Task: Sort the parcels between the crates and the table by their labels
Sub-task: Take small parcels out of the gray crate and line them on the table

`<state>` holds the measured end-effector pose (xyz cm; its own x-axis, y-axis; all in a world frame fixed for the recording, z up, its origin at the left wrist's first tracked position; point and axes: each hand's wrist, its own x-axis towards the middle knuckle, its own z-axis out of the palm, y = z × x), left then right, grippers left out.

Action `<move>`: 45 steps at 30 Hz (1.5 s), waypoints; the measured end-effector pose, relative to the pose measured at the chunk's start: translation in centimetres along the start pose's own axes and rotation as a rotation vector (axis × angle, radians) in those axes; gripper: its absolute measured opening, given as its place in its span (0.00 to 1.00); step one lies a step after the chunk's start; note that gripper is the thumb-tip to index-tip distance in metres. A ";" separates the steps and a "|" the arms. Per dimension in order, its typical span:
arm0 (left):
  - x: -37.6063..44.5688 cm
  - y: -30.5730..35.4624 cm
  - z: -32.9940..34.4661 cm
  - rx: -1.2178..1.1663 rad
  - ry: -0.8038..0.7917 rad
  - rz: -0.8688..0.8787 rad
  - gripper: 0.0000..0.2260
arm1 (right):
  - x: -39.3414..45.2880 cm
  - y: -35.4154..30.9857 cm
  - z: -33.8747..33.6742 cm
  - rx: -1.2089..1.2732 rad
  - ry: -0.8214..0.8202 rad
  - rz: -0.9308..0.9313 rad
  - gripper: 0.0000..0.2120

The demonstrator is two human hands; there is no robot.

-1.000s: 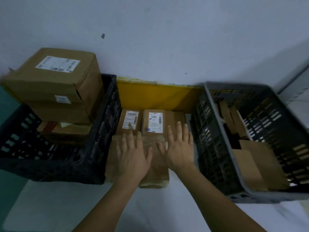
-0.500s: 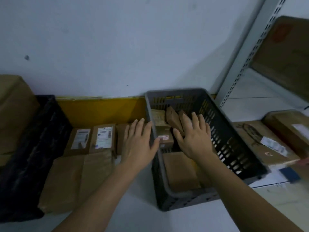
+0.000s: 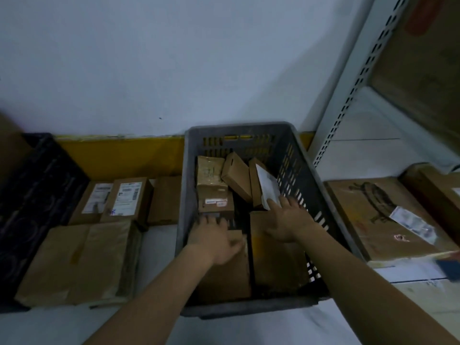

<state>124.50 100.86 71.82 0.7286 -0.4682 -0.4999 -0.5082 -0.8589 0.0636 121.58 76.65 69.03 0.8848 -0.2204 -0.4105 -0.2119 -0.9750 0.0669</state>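
1. Both forearms reach forward and down into the grey crate point(image 3: 315, 195), which stands on the table point(image 3: 249, 329).
2. Left hand point(image 3: 214, 239): palm down over a flat parcel point(image 3: 224, 275); motion blur leaves its grip unclear.
3. Right hand point(image 3: 290, 219): fingers spread and nearly straight, tips touching the white label of an upright parcel point(image 3: 267, 188).
4. Labelled parcels point(image 3: 127, 199) lie on the table left of the crate.

A parcel storeroom: labelled cartons point(image 3: 127, 199) left of the fingers, a grey crate point(image 3: 293, 155) around them, slotted shelving point(image 3: 358, 78) to the right.
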 end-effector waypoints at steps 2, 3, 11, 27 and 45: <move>0.1 0.0 0.5 -0.051 -0.079 -0.003 0.41 | 1.1 0.3 0.5 0.006 -0.073 -0.004 0.52; 0.1 -0.1 0.6 -0.080 -0.091 0.005 0.40 | 1.7 0.4 1.0 0.012 -0.100 -0.002 0.52; 0.1 0.3 -0.6 -0.117 -0.092 0.064 0.40 | 3.2 1.8 2.1 -0.004 -0.203 0.011 0.53; 0.0 -1.5 -4.4 -0.175 -0.232 0.168 0.31 | 0.7 3.9 -4.1 0.334 -0.251 -0.111 0.33; -1.7 -3.8 -8.0 -0.378 -0.188 0.256 0.32 | -0.5 5.1 -5.2 0.417 -0.407 -0.197 0.50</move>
<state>128.82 103.26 79.33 0.4887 -0.6583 -0.5725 -0.4328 -0.7527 0.4961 122.25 71.63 74.30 0.7118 0.0712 -0.6988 -0.2776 -0.8853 -0.3730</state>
